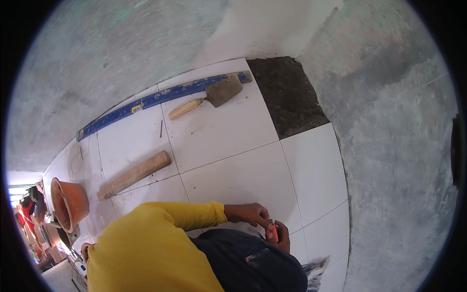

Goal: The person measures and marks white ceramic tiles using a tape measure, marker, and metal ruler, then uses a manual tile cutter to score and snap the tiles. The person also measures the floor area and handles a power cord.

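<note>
Low in the head view, my two hands meet close to the dark navy cloth over my leg (253, 258). My right hand (283, 236) is closed around a small orange-red lighter (273, 233) with a metal-looking top. At that top, the bent fingers of my left hand (249, 214) come together in a pinch; what they hold, if anything, is too small to make out. A yellow sleeve (194, 214) covers my left arm. White floor tiles (233, 170) lie beneath.
Along the wall lies a blue spirit level (160, 97), with a wooden-handled trowel (224, 91) partly over it. Nearer are a wooden block (136, 174) and an orange bucket (75, 202) on its side. Dark bare ground (287, 97) fills the far corner. Crumpled material (316, 272) sits lower right.
</note>
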Demonstrator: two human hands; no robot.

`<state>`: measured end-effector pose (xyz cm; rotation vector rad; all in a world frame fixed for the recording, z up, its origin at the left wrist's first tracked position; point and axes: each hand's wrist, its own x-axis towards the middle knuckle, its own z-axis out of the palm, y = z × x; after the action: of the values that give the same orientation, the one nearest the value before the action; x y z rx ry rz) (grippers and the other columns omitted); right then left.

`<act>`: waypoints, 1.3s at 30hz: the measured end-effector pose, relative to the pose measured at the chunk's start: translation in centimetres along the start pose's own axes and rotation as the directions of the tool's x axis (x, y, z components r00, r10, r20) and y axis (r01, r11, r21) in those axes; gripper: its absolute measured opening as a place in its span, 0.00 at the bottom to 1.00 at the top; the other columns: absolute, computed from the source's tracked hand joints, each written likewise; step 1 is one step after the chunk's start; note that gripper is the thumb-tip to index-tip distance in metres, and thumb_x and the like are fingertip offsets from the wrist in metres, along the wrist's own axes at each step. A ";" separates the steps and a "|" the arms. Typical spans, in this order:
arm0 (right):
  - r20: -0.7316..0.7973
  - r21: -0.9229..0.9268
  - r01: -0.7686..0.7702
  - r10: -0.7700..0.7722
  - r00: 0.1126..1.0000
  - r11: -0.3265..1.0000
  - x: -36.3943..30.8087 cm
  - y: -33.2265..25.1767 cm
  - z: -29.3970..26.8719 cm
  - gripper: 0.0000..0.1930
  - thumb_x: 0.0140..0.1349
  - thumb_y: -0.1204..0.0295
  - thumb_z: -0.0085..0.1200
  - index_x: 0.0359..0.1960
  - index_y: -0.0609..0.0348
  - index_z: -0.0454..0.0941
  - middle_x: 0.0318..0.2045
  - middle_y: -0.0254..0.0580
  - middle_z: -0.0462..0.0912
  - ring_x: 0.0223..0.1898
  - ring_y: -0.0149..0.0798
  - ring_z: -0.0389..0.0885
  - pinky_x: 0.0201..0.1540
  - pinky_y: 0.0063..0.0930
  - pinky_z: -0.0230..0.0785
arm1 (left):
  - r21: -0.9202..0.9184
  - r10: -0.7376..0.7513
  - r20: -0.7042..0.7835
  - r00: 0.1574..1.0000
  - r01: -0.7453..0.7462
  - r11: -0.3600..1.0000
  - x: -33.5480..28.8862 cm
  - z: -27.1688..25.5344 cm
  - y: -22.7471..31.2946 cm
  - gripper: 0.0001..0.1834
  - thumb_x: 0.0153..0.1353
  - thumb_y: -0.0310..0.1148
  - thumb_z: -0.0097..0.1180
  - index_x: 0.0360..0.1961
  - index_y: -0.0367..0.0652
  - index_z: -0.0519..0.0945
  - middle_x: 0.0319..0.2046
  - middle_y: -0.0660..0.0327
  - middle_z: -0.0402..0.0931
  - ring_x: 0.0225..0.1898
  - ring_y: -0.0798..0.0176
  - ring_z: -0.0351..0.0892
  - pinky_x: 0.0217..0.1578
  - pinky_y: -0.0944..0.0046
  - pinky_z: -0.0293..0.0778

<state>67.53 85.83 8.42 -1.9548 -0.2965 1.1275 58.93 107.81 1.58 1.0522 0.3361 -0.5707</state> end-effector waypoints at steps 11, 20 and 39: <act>-0.083 -0.396 -0.048 0.016 0.996 0.917 -5.5 8.1 -11.9 0.33 0.62 0.66 0.73 0.67 0.62 0.73 0.53 0.53 0.83 0.53 0.43 0.83 0.52 0.38 0.79 | -0.252 0.365 -0.618 0.697 -0.615 0.747 -1.3 -19.5 9.1 0.09 0.72 0.28 0.59 0.49 0.38 0.85 0.45 0.64 0.81 0.45 0.68 0.78 0.49 0.67 0.79; -0.120 -0.142 -0.132 0.115 0.986 0.981 -3.0 5.2 -12.2 0.19 0.71 0.68 0.63 0.59 0.61 0.78 0.35 0.37 0.82 0.30 0.26 0.78 0.31 0.25 0.75 | 0.373 0.432 -0.902 0.010 -0.489 0.789 1.3 -19.9 10.0 0.16 0.71 0.41 0.65 0.52 0.41 0.84 0.45 0.58 0.81 0.50 0.61 0.78 0.54 0.57 0.73; -0.034 -0.346 -0.131 0.128 0.991 0.929 14.6 -6.7 -8.5 0.19 0.68 0.62 0.58 0.58 0.55 0.83 0.32 0.37 0.81 0.27 0.29 0.78 0.27 0.29 0.79 | 0.776 0.722 -0.620 0.306 0.105 0.622 4.6 -8.0 3.6 0.17 0.70 0.37 0.62 0.54 0.38 0.82 0.56 0.52 0.74 0.63 0.48 0.71 0.67 0.50 0.68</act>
<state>83.93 93.58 6.80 -2.3193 -0.3869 1.2126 64.81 115.01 -1.92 2.1577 0.9016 0.5014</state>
